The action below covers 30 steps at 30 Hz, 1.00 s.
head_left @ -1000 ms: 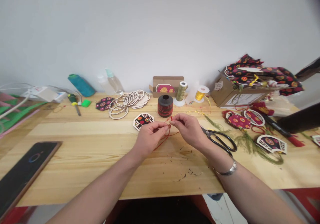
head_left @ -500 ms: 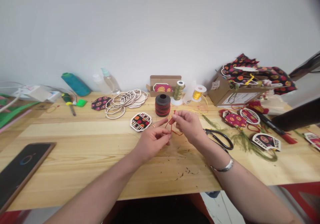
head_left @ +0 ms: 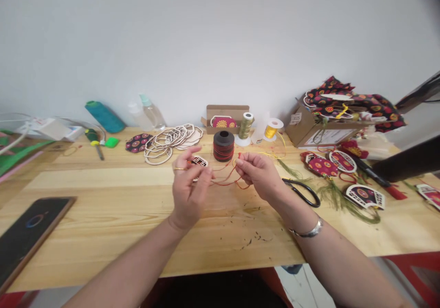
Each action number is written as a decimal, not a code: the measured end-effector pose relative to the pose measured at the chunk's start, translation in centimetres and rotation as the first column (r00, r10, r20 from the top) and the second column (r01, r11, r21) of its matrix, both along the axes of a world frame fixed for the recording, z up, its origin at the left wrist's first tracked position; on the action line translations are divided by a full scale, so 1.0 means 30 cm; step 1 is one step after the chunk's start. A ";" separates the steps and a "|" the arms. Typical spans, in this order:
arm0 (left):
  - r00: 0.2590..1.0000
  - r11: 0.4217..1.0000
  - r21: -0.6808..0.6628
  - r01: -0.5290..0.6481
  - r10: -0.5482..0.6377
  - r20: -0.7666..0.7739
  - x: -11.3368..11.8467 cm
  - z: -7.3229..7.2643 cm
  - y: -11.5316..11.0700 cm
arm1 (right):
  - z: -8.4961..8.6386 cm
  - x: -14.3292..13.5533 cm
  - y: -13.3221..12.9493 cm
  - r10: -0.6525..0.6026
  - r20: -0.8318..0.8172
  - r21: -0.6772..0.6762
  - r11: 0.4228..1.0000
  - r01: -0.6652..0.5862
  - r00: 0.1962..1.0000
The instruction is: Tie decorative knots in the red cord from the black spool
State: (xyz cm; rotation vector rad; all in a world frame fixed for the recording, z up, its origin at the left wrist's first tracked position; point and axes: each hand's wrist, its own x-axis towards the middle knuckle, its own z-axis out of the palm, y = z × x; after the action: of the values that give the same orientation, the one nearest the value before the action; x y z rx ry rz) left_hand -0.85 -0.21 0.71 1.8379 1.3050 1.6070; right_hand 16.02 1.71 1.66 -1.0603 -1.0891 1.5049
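Red cord (head_left: 225,182) stretches between my two hands above the wooden table. My right hand (head_left: 256,173) pinches one part of it, with a small red end showing above the fingertips. My left hand (head_left: 190,184) is closed on the cord's other side, a gold ring on one finger. Behind my left hand, a patterned ornament with a pale cut-out frame (head_left: 199,161) is partly hidden. A dark spool wound with red cord (head_left: 223,146) stands just beyond the hands. Black-handled scissors (head_left: 304,192) lie beside my right wrist, their blades hidden.
At the back are pale wooden frames (head_left: 172,138), a green thread spool (head_left: 245,127), a yellow spool (head_left: 271,130) and a cardboard box with cloth (head_left: 309,127). Tasselled ornaments (head_left: 323,165) lie right. A phone (head_left: 34,230) rests at the left, a screwdriver (head_left: 93,139) behind it.
My left hand has moved left and turned upward, drawing the red cord out between the hands and covering part of the ornament. My right hand has stayed nearly in place.
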 end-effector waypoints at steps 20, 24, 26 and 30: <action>0.820 0.615 -0.574 0.541 -0.234 0.522 0.039 -0.015 0.019 | -0.034 -0.010 -0.006 0.035 0.315 0.162 0.983 -0.090 0.948; 0.837 0.632 -0.592 0.500 -0.177 0.518 0.037 -0.016 0.023 | -0.024 -0.010 -0.007 0.038 0.306 0.136 0.987 -0.084 0.951; 0.831 0.619 -0.598 0.509 -0.171 0.530 0.036 -0.019 0.025 | -0.016 -0.008 -0.007 0.059 0.296 0.105 0.990 -0.094 0.953; 0.805 0.583 -0.602 0.545 -0.164 0.570 0.033 -0.023 0.030 | 0.000 -0.002 -0.008 0.118 0.249 0.043 0.990 -0.132 0.961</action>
State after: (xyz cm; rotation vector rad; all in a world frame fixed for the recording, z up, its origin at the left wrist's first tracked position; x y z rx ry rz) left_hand 0.14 0.68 0.03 1.0141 1.0258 0.9434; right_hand 15.95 1.47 1.66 -1.1774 -1.3878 1.4564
